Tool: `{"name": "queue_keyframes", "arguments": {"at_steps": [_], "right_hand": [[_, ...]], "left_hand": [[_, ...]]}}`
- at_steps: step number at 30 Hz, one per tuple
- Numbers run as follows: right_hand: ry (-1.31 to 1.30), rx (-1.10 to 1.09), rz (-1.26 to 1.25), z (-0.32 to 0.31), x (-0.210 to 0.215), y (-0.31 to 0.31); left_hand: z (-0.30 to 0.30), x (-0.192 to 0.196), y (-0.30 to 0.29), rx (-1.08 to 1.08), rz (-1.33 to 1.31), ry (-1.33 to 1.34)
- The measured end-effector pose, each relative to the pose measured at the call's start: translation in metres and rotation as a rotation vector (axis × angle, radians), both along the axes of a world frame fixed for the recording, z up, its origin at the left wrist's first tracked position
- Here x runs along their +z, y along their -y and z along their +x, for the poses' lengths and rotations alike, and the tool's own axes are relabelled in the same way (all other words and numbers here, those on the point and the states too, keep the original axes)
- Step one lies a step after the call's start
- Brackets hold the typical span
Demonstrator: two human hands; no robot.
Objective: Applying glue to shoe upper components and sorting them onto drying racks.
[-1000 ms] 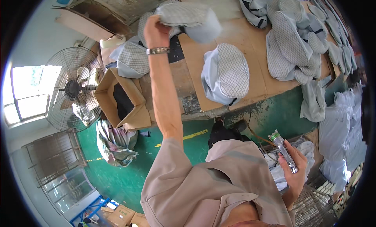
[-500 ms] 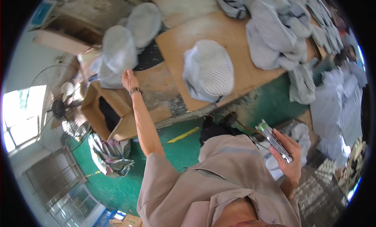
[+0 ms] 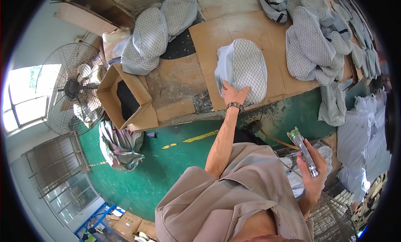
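Note:
A grey-white, rounded quilted cover [image 3: 249, 71] with diamond stitching lies on a flat cardboard sheet on the worktable. My left hand [image 3: 234, 94] rests against its near edge, thumb and fingers spread over the fabric. Off to the right, clear of the table, my right hand [image 3: 313, 167] is closed around a slim silver hand tool [image 3: 307, 155] with a green collar at its tip. The tool's exact kind cannot be made out. Similar covers [image 3: 151, 37] lie together at the table's left.
More quilted covers [image 3: 311, 41] are heaped at the table's right. An open cardboard box [image 3: 142, 110] sits at the left edge, beside a wire-caged fan [image 3: 72, 89]. Wrapped bundles [image 3: 355, 129] stand at the far right. A crumpled cloth bundle [image 3: 119, 148] lies on the green floor.
My left hand has moved right, from the covers at the left to the single cover on the cardboard. My right hand still holds the silver tool. The view has shifted.

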State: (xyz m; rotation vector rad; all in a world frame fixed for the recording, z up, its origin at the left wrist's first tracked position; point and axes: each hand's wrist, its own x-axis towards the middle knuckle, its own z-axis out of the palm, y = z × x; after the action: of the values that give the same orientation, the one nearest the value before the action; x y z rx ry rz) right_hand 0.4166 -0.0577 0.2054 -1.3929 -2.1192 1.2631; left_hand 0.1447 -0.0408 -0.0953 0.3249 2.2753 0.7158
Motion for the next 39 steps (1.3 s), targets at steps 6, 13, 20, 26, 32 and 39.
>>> {"name": "queue_keyframes", "arguments": {"at_steps": [6,13,20,26,32,39], "right_hand": [[-0.019,-0.004,-0.045,0.008,-0.008,0.003],[-0.016,0.077,0.053,0.002,-0.006,-0.001],[0.030,0.018,0.102,0.011,-0.004,-0.005],[-0.015,0.057,0.062,0.006,-0.012,-0.005],[-0.023,-0.015,0.082,0.014,-0.002,0.003],[-0.044,-0.055,0.065,0.028,-0.014,0.015]], "left_hand": [[-0.028,-0.066,0.010,0.110,0.100,0.102],[0.018,-0.154,0.072,0.698,0.746,0.535],[0.029,-0.034,0.022,0.005,0.438,-0.513],[0.060,0.013,-0.011,-0.782,0.335,-0.681],[0.058,-0.065,0.005,-0.982,0.154,-0.702],[0.012,-0.030,-0.040,-0.887,0.399,-0.878]]}}
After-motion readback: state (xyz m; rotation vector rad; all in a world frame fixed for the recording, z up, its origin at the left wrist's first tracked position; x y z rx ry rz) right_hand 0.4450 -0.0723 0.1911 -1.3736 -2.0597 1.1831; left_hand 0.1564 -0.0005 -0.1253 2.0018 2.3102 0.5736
